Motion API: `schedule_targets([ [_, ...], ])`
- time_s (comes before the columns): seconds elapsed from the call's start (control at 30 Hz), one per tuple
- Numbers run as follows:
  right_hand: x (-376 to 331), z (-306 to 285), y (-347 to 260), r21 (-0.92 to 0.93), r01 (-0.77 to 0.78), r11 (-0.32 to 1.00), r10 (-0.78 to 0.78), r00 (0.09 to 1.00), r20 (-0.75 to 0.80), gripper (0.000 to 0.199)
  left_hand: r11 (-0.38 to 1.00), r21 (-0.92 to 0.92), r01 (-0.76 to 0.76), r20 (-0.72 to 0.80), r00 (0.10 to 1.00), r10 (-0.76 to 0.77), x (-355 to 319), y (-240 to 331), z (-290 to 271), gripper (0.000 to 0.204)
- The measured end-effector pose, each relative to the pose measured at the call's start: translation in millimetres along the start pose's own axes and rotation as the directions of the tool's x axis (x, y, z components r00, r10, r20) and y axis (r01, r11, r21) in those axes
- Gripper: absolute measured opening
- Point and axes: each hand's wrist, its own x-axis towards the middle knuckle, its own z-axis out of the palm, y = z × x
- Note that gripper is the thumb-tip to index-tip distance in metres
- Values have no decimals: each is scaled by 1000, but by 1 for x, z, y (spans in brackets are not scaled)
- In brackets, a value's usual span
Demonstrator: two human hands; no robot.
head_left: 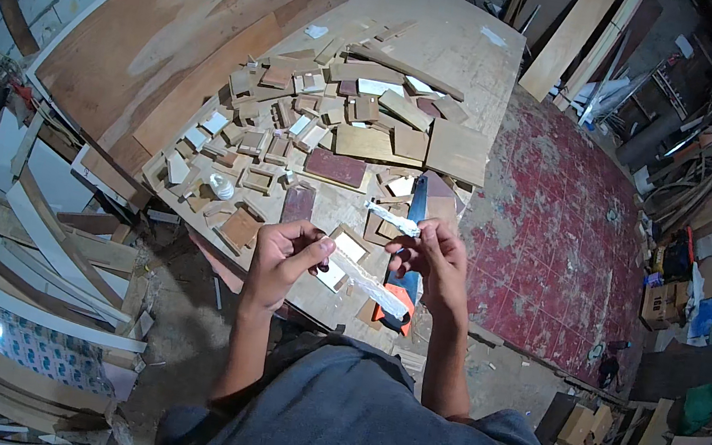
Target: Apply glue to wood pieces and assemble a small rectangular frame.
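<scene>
Above the near edge of the worktable, my left hand [284, 265] pinches one end of a whitish, flat strip [368, 286] between thumb and fingers. Its other end slants down to the right, over the orange and black handle of a hand saw [394, 308]. My right hand [440, 271] pinches a shorter, white-smeared stick [394, 220], whose free end points left. What either piece is made of cannot be told. The saw's blue blade runs away from me under the sticks. A small wooden frame [351, 242] with a white inside lies between my hands.
Many small wooden blocks and frames cover the plywood table [420, 22]. Dark red sanding blocks [334, 168] and a white bottle [221, 187] lie among them. A large board [172, 42] leans at the left. Curved wood offcuts [55, 226] are stacked below it. Red tiled floor [545, 240] extends right.
</scene>
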Motion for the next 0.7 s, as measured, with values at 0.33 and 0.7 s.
schedule_targets([
  [0.33,10,5,21,205,-297,933,224,922,315,34,996,-49,76,70,995,-73,4,-6,21,8],
  [0.7,-6,14,30,255,-411,875,314,884,346,39,1000,21,-18,40,999,17,1,-17,43,13],
])
